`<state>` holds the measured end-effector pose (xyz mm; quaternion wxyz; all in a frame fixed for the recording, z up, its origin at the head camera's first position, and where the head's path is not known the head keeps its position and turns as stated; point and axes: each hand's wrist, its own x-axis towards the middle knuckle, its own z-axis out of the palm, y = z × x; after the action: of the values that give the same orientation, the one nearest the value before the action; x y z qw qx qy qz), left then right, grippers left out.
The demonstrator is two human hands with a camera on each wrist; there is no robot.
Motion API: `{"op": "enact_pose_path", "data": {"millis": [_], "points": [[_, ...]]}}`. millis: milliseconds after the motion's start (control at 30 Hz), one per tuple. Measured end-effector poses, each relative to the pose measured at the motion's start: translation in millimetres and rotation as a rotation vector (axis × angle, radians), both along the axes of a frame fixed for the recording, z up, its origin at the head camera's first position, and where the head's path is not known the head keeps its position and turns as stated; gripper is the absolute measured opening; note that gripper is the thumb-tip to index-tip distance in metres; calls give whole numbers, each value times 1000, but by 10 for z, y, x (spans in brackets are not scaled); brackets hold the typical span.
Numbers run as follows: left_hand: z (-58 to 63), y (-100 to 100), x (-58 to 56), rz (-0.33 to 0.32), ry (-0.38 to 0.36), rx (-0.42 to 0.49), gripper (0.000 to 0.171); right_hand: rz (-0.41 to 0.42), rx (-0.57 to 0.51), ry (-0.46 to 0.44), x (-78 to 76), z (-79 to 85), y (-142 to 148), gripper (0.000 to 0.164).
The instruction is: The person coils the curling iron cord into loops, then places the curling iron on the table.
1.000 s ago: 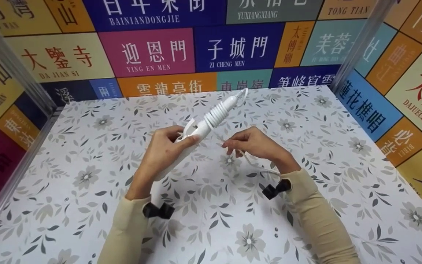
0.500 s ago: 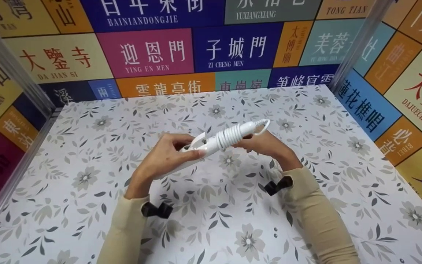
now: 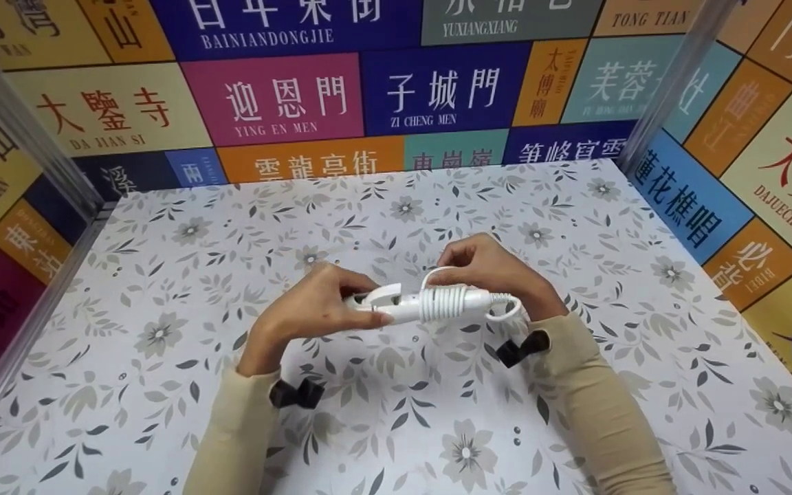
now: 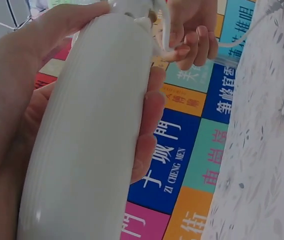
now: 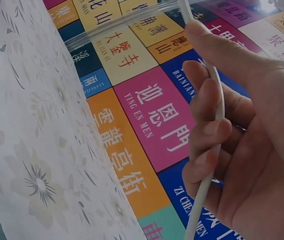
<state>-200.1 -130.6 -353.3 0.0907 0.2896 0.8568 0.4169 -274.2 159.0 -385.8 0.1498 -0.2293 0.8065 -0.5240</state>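
Observation:
My left hand [image 3: 317, 299] grips a white curling iron [image 3: 406, 309] by its thick end, which fills much of the left wrist view as a smooth body [image 4: 89, 120]. A curved lever [image 3: 383, 294] stands up near my left thumb. Several turns of white cord [image 3: 445, 304] wrap the slimmer handle, and the cord leaves its right tip in a small loop [image 3: 504, 315]. My right hand [image 3: 492, 265], just behind the handle, holds the cord; in the right wrist view the cord [image 5: 217, 105] runs across curled fingers. The iron is held nearly level above the table.
A table [image 3: 465, 419] with a floral-patterned cover lies below both hands. Panels with printed lettering [image 3: 272, 96] stand along its back and sides. A small black mount [image 3: 296, 394] sits on the left cuff, and another black mount [image 3: 523, 347] on the right.
The curling iron has swung from pointing up and away to nearly level, its handle tip turning right and nearer. My right hand has carried the cord from below the handle to behind it.

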Motion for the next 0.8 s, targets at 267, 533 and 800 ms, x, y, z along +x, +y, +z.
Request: {"op": "enact_pose_path", "data": {"millis": [267, 533, 800], "points": [[-49, 78, 2, 36, 104, -207, 28, 91, 73, 115, 28, 33, -26, 14], [-104, 114, -9, 103, 94, -290, 30, 77, 116, 120, 78, 78, -55, 16], [-120, 142, -26, 180, 126, -336, 34, 62, 130, 155, 159, 162, -102, 18]]}}
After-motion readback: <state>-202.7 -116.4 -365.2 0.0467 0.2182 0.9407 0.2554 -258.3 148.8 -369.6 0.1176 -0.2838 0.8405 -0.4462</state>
